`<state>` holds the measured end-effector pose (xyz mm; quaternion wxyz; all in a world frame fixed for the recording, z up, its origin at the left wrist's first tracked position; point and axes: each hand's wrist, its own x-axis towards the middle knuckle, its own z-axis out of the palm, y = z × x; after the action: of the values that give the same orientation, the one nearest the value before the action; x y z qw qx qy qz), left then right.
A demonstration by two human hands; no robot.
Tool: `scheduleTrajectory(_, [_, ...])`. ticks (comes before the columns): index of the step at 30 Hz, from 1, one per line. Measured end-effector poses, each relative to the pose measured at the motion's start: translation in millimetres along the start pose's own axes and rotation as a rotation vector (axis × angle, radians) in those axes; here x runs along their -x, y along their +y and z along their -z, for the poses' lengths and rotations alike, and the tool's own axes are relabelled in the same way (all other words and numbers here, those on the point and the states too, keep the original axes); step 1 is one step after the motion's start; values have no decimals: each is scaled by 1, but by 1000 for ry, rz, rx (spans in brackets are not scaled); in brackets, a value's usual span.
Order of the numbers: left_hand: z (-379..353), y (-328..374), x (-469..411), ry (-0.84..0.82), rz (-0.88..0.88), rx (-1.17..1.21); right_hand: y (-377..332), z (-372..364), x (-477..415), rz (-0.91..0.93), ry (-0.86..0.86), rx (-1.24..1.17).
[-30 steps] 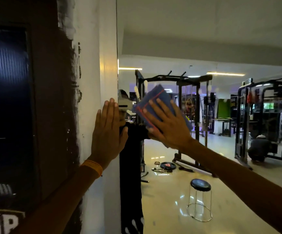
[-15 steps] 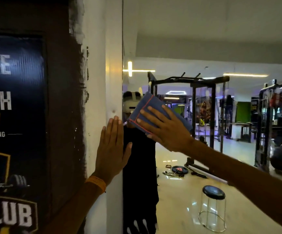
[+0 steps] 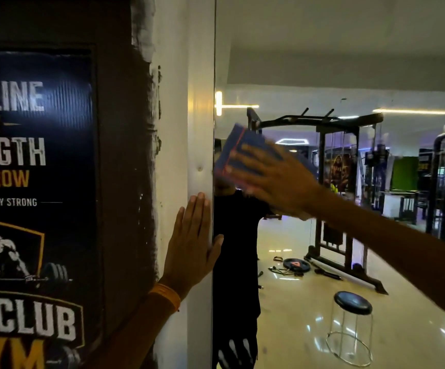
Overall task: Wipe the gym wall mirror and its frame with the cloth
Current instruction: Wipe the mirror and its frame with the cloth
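Right hand (image 3: 277,179) presses folded blue red-striped cloth (image 3: 240,150) flat against glass wall mirror (image 3: 349,62); left hand (image 3: 192,241), fingers straight, rests on white frame (image 3: 201,129).

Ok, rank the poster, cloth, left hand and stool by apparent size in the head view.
1. poster
2. cloth and left hand: about alike, the cloth partly covered by the right hand
3. stool, a distant mirror reflection

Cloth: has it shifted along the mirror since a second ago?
Yes. The blue cloth, under the right hand, has slid left: its side now reaches the mirror's left edge, where a gap showed before.
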<state>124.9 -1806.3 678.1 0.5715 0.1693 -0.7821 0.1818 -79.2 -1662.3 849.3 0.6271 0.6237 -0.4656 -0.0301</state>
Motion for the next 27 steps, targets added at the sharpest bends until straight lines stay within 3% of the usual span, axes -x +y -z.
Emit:
scheduleTrajectory(3, [0,0,-2,-5,-10,-3,30,15,-39,-325,85,-14])
scheduleTrajectory(5, [1,-1,-1,-6,0,-28,-2,9,-37,-420,121,-22])
scheduleTrajectory(9, [-1,-1,13,-15,43,-16,-76,-12,23,-146,30,-56])
scheduleTrajectory(11, [-3,0,20,-5,40,-3,-58,-6,24,-24,-3,-48])
scheduleTrajectory(13, [-4,0,21,-5,28,-9,-22,1,3,-37,12,-39])
scheduleTrajectory(16, [-4,0,19,-5,19,11,22,18,-35,-420,92,-46])
scheduleTrajectory(18, [-3,-1,18,-11,17,7,-3,19,-43,-641,127,-92])
scheduleTrajectory(19, [-2,-2,19,-13,16,-2,-28,12,-37,-629,118,-106])
scheduleTrajectory(21, [1,-3,17,-19,10,-23,-75,0,-12,-428,66,-95])
scheduleTrajectory(24, [7,-6,9,-28,-13,-25,-57,2,5,-123,-2,-44])
scheduleTrajectory(25, [8,-7,4,-25,-12,-20,-34,5,-5,-101,-3,-27])
scheduleTrajectory(27, [10,-7,-8,-23,0,-1,16,17,-39,-253,45,-18])
